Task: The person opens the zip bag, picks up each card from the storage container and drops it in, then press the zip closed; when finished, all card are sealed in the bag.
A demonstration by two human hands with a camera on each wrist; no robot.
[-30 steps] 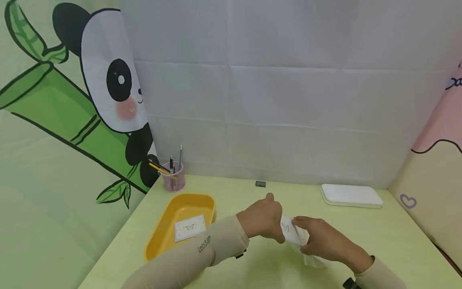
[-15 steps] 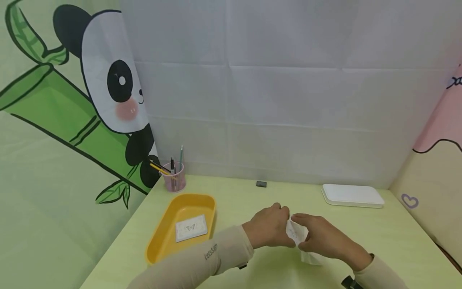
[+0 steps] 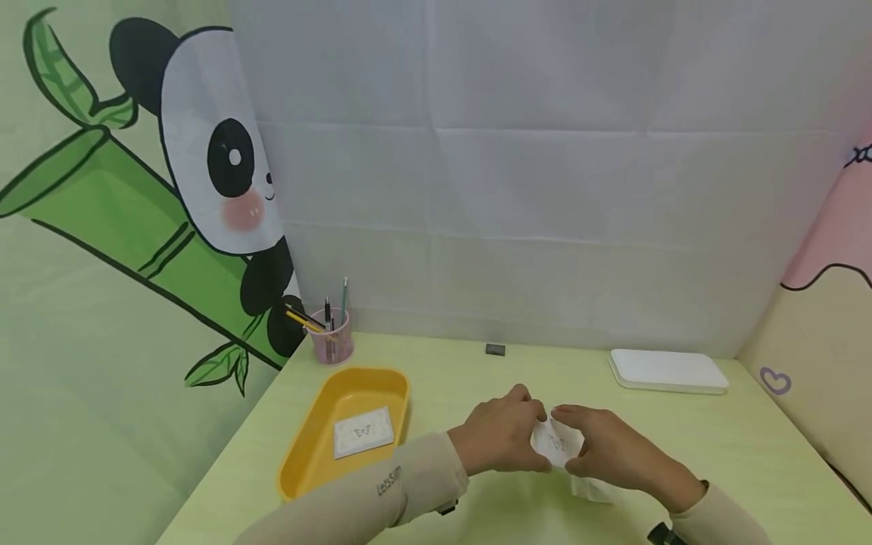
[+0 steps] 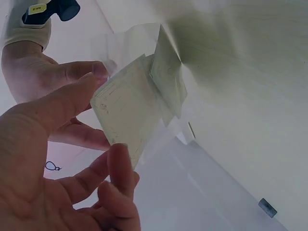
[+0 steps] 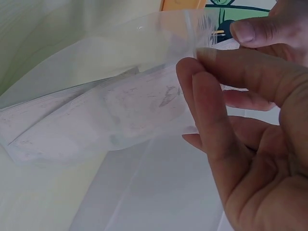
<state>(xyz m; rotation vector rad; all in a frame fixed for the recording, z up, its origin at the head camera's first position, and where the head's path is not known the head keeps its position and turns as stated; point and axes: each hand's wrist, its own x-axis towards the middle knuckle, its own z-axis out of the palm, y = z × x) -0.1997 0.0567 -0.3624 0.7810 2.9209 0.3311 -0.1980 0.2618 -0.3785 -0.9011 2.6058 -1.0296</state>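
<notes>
Drawn closer together since a second ago over the near middle of the pale green desk (image 3: 749, 454), with the clear plastic sleeve (image 3: 586, 488) and its white cards (image 3: 557, 443) now bunched tight between them rather than fanned out to the side

Left hand (image 3: 500, 435) curled, thumb and fingertips pinching the top edge of the cards, seen from the left wrist as a small stack of printed slips (image 4: 130, 113) held upright against the film. Right hand (image 3: 606, 450) likewise curled, thumb and forefinger (image 5: 211, 72) nipping the open mouth of the sleeve (image 5: 144, 53), remaining fingers loosely bent beneath it. Cards partly inside the sleeve, lower end of the film trailing down onto the desk just under the right wrist

Elsewhere on the desk: yellow tray (image 3: 320, 443) to the left, well apart from the hands, with one white card bearing a butterfly mark (image 3: 363, 433) lying flat inside. Pink pen cup (image 3: 331, 344) with pencils behind the tray, against the panda and bamboo wall panel (image 3: 204, 174). Small dark eraser-like block (image 3: 495, 350) near the back edge. White flat case (image 3: 668, 371) at the far right
</notes>
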